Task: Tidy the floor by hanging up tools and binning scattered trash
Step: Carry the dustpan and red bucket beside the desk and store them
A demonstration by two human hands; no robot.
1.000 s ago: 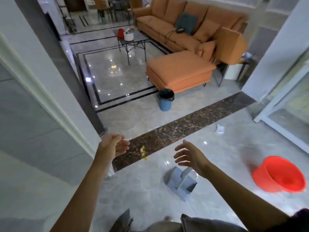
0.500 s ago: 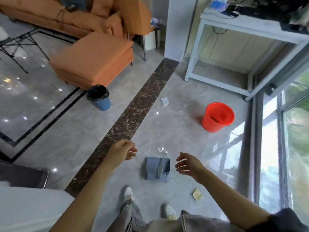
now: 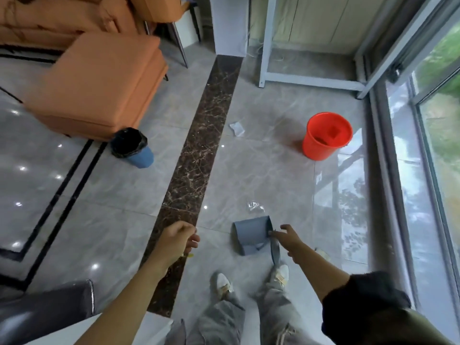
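The right hand [image 3: 286, 236] is stretched out with fingers spread, one fingertip at the handle of the grey dustpan [image 3: 251, 232], and no grip is closed on it. The left hand [image 3: 178, 236] is held loosely curled, and nothing is seen in it. The dustpan lies on the floor just before the feet. A clear wrapper [image 3: 254, 206] is found just beyond it, and a white paper scrap [image 3: 237, 127] farther off. The blue bin [image 3: 135, 151] is placed just beside the orange ottoman [image 3: 99, 80], and a red bucket [image 3: 326, 135] near the glass door [image 3: 428, 170]. Open floor is seen between them.
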